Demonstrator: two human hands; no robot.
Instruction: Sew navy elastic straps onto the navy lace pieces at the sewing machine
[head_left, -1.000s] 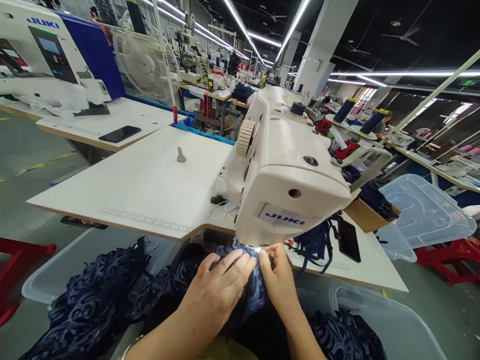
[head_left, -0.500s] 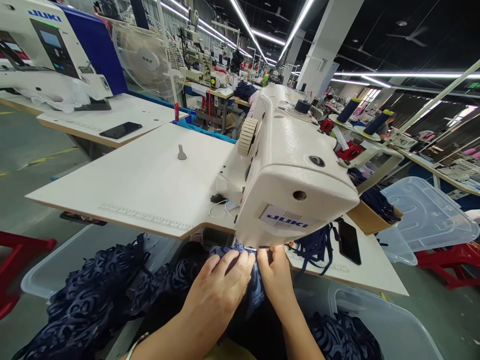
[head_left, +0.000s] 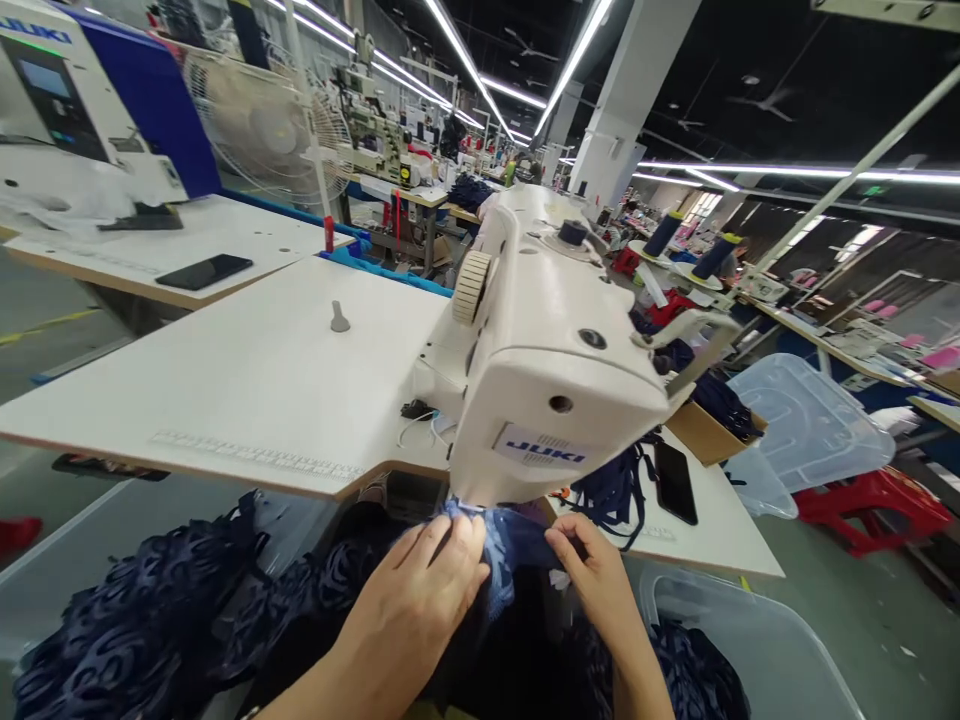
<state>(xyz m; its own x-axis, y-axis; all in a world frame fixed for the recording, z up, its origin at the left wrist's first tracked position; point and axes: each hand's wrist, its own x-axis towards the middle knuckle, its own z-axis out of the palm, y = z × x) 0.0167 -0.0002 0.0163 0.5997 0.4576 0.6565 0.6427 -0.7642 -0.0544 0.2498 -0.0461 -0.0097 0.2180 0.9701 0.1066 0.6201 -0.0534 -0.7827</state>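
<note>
A white sewing machine (head_left: 555,370) stands before me, its head hiding the needle area. Blue lace-patterned fabric (head_left: 496,560) comes out from under the head. My left hand (head_left: 431,590) lies over the fabric's left part, fingers together and pressing it; the fingertips are partly out of sight near the machine. With thumb and fingers, my right hand (head_left: 592,565) pinches the edge of a dark navy piece of the fabric (head_left: 532,540) and holds it stretched out to the right of the machine head.
Navy patterned garments (head_left: 127,610) fill a clear bin at lower left; more (head_left: 697,670) lie in a bin at lower right. Navy straps (head_left: 611,490) and a phone (head_left: 676,482) lie on the table's right side. A grey metal piece (head_left: 339,318) rests on the white tabletop (head_left: 262,360).
My right hand has moved right, away from the machine head, drawing the navy fabric out with it. My left hand stays on the fabric. The whole view has shifted slightly.
</note>
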